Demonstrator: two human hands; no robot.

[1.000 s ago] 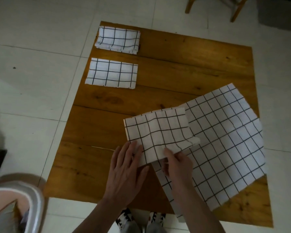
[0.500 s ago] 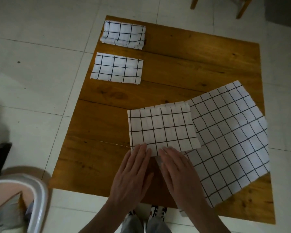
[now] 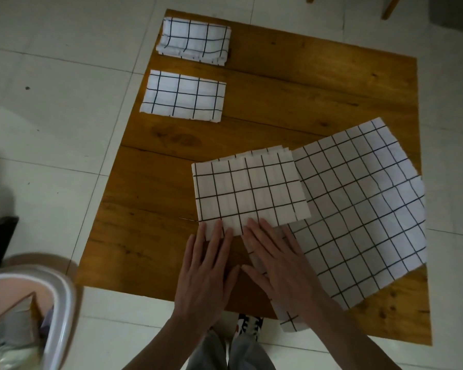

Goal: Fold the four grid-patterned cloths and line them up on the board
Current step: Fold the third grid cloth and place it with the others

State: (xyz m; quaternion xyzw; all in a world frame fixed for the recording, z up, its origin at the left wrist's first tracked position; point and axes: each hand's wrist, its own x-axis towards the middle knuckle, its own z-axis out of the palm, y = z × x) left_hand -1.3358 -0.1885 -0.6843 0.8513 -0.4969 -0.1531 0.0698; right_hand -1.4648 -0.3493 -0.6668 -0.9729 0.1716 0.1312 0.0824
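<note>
On the wooden board (image 3: 305,89) lie two folded grid cloths at the far left: one at the back (image 3: 194,38), one just in front of it (image 3: 183,96). A third grid cloth (image 3: 249,188), partly folded, sits near the board's middle front and overlaps an unfolded grid cloth (image 3: 364,209) spread flat to the right. My left hand (image 3: 207,265) and my right hand (image 3: 277,263) lie side by side with straight fingers, pressing the near edge of the partly folded cloth. My right hand also covers a near corner of the unfolded cloth.
The board lies on a pale tiled floor (image 3: 51,142). A white plastic basket (image 3: 38,311) stands at the near left. Wooden chair legs (image 3: 388,8) show at the far right. My shoes (image 3: 247,325) are at the board's near edge.
My right hand has let go of the cloth's flap and flattened beside the left hand. The third cloth now lies flat and squared.
</note>
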